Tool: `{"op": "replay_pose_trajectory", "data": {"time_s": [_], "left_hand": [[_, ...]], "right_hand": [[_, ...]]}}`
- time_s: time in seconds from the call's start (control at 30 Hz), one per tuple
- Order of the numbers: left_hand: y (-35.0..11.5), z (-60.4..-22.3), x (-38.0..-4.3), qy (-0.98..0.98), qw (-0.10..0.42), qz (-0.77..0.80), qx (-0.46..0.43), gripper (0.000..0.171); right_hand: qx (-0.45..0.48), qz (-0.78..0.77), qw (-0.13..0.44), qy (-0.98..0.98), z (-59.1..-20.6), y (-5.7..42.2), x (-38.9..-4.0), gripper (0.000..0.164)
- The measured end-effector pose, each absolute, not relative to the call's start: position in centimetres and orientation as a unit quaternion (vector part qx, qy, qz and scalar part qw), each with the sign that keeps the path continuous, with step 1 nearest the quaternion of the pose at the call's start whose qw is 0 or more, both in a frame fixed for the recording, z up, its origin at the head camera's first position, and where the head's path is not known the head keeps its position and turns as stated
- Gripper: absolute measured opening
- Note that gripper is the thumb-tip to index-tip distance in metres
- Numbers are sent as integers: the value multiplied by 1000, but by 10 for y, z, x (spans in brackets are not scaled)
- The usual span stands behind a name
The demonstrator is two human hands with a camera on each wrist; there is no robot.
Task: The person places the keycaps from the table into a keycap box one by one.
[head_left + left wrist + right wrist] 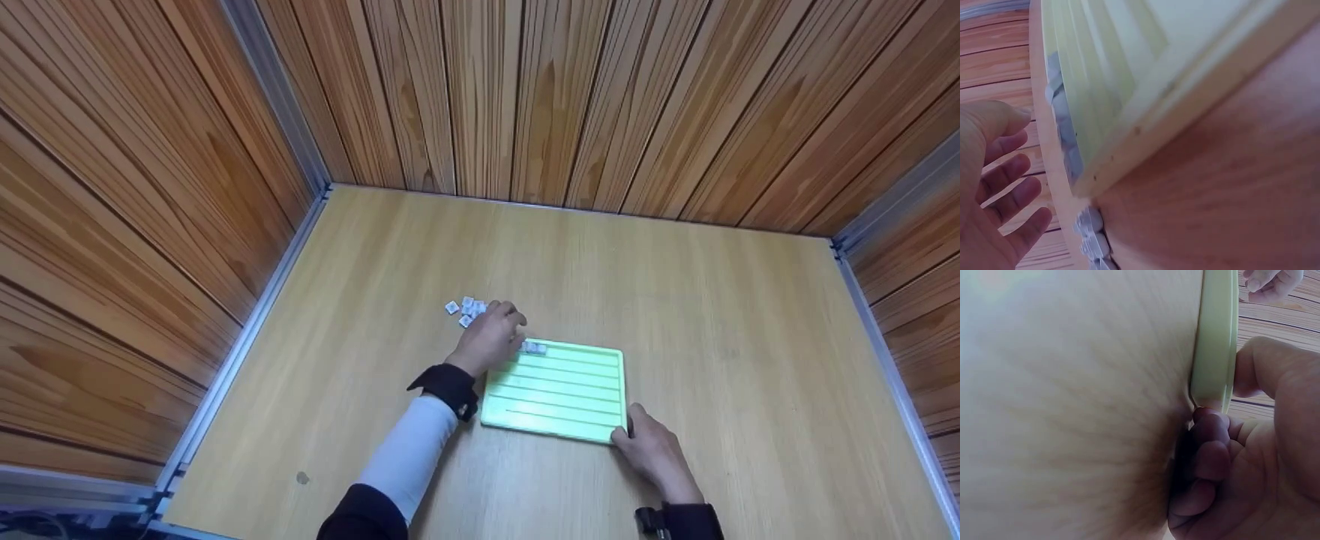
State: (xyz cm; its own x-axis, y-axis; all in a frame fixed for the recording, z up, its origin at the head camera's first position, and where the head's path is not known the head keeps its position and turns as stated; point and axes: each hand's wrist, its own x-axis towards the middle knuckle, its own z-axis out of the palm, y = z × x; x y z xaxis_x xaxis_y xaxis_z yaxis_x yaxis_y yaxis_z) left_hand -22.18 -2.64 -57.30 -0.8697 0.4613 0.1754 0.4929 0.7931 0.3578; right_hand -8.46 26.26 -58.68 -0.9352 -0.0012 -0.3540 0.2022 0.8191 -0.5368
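A light green ridged tray (555, 397) lies flat on the table. My right hand (656, 454) grips its near right corner, thumb on the rim; the right wrist view shows the other fingers curled low against the tray's side (1214, 337). Over the far left corner is my left hand (487, 341), its fingers loosely bent and nothing between them in the left wrist view. A short row of small white square pieces (534, 348) with dark marks sits in the tray's farthest channel, partly hidden by that hand. Just beyond it lie several loose pieces (468, 301).
Wood-panelled walls (547, 97) stand behind and at both sides of the wooden table (720, 330). Metal rails (247, 330) border the tabletop. A dark round spot (302, 478) marks the near left of the table.
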Motion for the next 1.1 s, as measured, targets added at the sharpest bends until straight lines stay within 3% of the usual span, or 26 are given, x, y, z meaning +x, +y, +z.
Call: {"op": "replay_pose_trajectory", "data": {"time_s": [0.7,1.1], "left_hand": [[-78,-576,-233,-963,5,-216,-158,34],[-102,-582,-240,-964,11,-227,-138,36]], "right_hand": [[59,-295,177,937,-586,264,-86,16],[58,-303,170,936,-587,262,-84,14]]}}
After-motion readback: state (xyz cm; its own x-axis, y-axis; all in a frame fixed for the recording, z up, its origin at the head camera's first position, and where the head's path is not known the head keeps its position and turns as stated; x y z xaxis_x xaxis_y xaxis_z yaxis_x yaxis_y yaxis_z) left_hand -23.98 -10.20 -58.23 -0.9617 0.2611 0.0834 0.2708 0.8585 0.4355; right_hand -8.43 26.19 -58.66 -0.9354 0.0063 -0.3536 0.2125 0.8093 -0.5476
